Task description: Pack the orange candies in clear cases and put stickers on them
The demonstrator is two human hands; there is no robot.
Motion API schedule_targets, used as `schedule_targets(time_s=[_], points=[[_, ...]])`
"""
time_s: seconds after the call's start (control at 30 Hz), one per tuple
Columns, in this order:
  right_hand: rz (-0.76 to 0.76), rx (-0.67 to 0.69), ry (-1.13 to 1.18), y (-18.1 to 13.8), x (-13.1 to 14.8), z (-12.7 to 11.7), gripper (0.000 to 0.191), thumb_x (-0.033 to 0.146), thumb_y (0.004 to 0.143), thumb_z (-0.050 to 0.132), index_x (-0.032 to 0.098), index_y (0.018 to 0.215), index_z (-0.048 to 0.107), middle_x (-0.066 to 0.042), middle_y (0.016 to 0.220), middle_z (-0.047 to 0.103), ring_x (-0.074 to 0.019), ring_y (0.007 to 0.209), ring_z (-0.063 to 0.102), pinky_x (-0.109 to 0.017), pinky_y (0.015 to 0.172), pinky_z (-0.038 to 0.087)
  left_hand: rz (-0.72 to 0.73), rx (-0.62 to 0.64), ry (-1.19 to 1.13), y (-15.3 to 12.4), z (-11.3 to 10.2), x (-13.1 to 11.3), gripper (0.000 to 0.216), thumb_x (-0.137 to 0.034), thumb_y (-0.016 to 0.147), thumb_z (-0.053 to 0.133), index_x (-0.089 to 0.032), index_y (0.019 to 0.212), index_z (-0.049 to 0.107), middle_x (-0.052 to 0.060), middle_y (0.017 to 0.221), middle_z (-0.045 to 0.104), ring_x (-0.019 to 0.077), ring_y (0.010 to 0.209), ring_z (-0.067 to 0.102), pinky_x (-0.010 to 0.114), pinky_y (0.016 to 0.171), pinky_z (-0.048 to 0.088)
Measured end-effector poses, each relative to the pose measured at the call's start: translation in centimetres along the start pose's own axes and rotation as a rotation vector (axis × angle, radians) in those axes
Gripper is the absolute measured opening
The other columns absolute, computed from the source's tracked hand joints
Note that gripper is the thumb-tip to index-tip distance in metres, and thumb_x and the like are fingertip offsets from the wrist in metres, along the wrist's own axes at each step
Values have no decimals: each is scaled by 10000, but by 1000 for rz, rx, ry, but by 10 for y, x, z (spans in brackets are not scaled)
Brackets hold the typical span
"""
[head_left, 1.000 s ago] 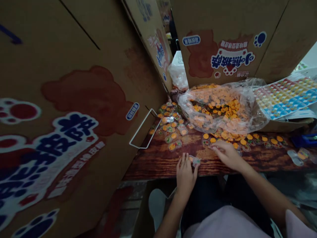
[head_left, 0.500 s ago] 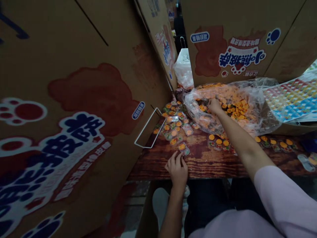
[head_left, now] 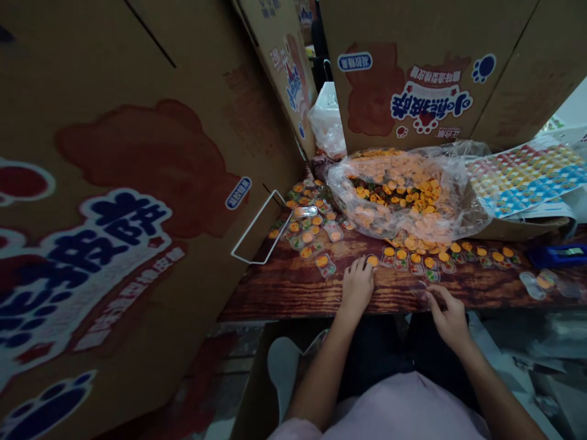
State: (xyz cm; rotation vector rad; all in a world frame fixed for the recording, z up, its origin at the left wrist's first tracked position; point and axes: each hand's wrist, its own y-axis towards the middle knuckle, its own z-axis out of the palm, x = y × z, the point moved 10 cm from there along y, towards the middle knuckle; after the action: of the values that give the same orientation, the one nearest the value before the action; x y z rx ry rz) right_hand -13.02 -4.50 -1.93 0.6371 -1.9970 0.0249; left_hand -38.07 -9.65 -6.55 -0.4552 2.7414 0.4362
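Note:
My left hand (head_left: 358,287) rests near the table's front edge. Its fingers are curled together at a small clear candy tray holding an orange disc (head_left: 372,261), and the hand covers the tray's lower part. Farther right, my right hand (head_left: 448,315) pinches a thin, clear piece of plastic (head_left: 419,286) between thumb and fingers. In front of the hands runs a row of filled candy trays (head_left: 402,259). Behind that row lies an open clear plastic bag (head_left: 342,183) with many orange candies (head_left: 428,194) in it.
Cardboard boxes stand left (head_left: 151,165) and behind (head_left: 367,110). More filled trays (head_left: 307,237) lie left on the wooden table (head_left: 293,299). Printed sheets (head_left: 527,177), a blue object (head_left: 557,255) and clear plastic shells (head_left: 532,285) are on the right.
My right hand has come out of the candy bag, back to the table's front edge. My left hand has moved right to a candy tray. The camera view has shifted slightly.

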Motion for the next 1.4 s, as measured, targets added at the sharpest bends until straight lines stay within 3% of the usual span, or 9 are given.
schedule_targets(time_s=[0.13, 0.33, 0.47, 0.67, 0.77, 0.9, 1.0, 1.27, 1.4], points=[[-87, 15, -98, -23, -10, -9, 180, 341, 1010, 602, 235, 1084, 727, -68, 970, 813, -239, 833, 792, -357, 749, 646, 80, 7, -189, -33, -11, 4, 170, -221, 1029, 510, -187, 1098, 662, 151, 1377, 667, 289, 1293, 611, 492, 1103, 520], [-330, 73, -231, -8, 6, 35, 359, 230, 1046, 485, 225, 1301, 737, -121, 1165, 801, -272, 1047, 759, -464, 952, 614, 156, 184, -529, -58, 2, -41, 388, -186, 1022, 509, -211, 1409, 494, 142, 1563, 527, 220, 1451, 522, 406, 1191, 472], [-406, 177, -361, 7, 12, 69, 394, 209, 1047, 472, 253, 1355, 714, -100, 1296, 759, -288, 1247, 667, -516, 1066, 548, 165, 151, -479, -57, 3, -56, 471, -195, 982, 585, -205, 1443, 490, 161, 1577, 498, 271, 1472, 488, 475, 1208, 445], [-434, 372, -418, -3, 8, 86, 398, 270, 1058, 503, 284, 1426, 656, -100, 1423, 690, -275, 1313, 618, -503, 1083, 524, 65, 52, -520, -59, 3, -38, 131, -210, 938, 652, -206, 1064, 616, 116, 1243, 702, 258, 1155, 666, 443, 1019, 541], [-464, 428, -423, -9, 10, 85, 375, 310, 1049, 537, 276, 1393, 679, -105, 1499, 629, -305, 1354, 559, -542, 1094, 507, 38, 48, -532, -57, 3, -34, 230, -210, 920, 672, -207, 1141, 607, 111, 1262, 697, 249, 1151, 658, 425, 1017, 538], [-449, 505, -370, -9, 7, 84, 473, 206, 1043, 480, 281, 1500, 579, -108, 1593, 533, -306, 1401, 494, -590, 1121, 482, 153, 80, -464, -54, 0, -47, 280, -180, 941, 642, -219, 1219, 639, 102, 1328, 690, 249, 1258, 607, 459, 1125, 471], [-420, 505, -283, -5, 1, 81, 557, 132, 1019, 433, 304, 1541, 527, -112, 1615, 500, -283, 1427, 493, -613, 1156, 458, 187, 109, -404, -53, 2, -52, 268, -192, 939, 666, -242, 1202, 682, 84, 1317, 708, 238, 1263, 602, 452, 1122, 472], [-406, 399, -242, -6, -11, 78, 420, 238, 1056, 483, 273, 1451, 622, -140, 1571, 543, -285, 1449, 509, -577, 1157, 497, 179, 122, -354, -54, 3, -54, 278, -338, 937, 727, -227, 1191, 699, 99, 1368, 691, 275, 1274, 583, 493, 1120, 455], [-350, 309, -279, -5, -13, 73, 356, 274, 1055, 504, 259, 1356, 694, -147, 1500, 602, -289, 1353, 573, -547, 1113, 536, 178, 159, -361, -50, 3, -55, 274, -280, 979, 642, -233, 1244, 687, 95, 1324, 691, 269, 1238, 594, 468, 1103, 465]])
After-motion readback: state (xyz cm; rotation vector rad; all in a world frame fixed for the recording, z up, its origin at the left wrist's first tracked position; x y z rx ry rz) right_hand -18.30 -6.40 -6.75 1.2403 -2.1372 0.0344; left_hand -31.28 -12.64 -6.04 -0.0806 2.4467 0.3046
